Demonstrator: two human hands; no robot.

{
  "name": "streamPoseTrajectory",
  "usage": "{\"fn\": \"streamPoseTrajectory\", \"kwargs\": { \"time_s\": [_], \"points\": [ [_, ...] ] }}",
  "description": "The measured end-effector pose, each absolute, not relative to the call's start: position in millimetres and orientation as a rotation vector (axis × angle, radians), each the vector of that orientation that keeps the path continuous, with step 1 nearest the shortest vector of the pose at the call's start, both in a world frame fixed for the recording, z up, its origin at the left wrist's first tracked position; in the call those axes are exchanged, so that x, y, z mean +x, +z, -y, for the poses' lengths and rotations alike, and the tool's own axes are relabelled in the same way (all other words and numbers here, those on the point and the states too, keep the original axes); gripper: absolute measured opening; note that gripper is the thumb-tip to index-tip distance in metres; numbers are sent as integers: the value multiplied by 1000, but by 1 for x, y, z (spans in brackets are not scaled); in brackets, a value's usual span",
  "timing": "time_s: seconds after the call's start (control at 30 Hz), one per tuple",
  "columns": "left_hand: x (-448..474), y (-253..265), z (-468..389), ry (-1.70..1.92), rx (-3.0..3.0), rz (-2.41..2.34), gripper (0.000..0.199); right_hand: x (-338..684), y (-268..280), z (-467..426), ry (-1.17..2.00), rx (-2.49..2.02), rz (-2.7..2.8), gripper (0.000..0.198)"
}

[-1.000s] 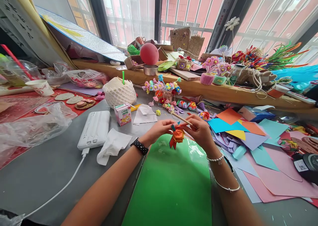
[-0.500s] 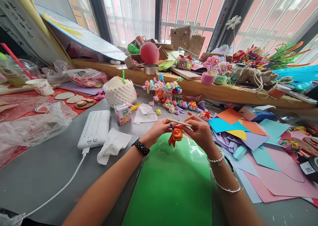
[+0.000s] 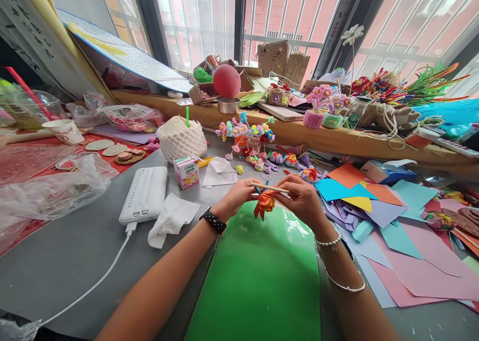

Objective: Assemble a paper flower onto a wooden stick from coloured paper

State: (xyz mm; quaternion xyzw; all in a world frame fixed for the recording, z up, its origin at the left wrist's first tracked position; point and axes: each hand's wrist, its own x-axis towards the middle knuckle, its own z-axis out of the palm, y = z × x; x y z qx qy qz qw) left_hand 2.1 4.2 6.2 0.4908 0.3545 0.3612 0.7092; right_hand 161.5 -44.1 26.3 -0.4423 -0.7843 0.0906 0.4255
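Note:
Just above the far end of a green mat, both hands meet around an orange folded-paper flower with a blue paper tip showing near its top. My left hand is closed on the flower's left side, thumb and fingers pinched together. In my right hand, the fingers grip a thin pale wooden stick that lies across the top of the flower. The stick's left end reaches the left fingertips. Whether the stick presses into the paper I cannot tell.
Coloured paper sheets spread over the right side. To the left lie a white power bank with a cable, crumpled tissue, a small drink carton and a coconut. Finished paper flowers sit behind the hands.
The stick has tilted slightly, its right end lower, and the blue paper tip sits a little differently. Both hands stay at the flower. The view has shifted slightly.

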Motion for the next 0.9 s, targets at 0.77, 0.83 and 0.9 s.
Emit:
{"fn": "streamPoseTrajectory", "kwargs": {
  "time_s": [0.77,0.83,0.9],
  "points": [
    [2,5,-3,782,1057,-794,25,160,28,47,332,-1120,2005,8],
    [2,4,-4,769,1041,-791,28,159,27,46,347,-1132,1994,7],
    [2,3,-5,760,1029,-779,29,158,25,46,349,-1118,1973,6]
  ]
}}
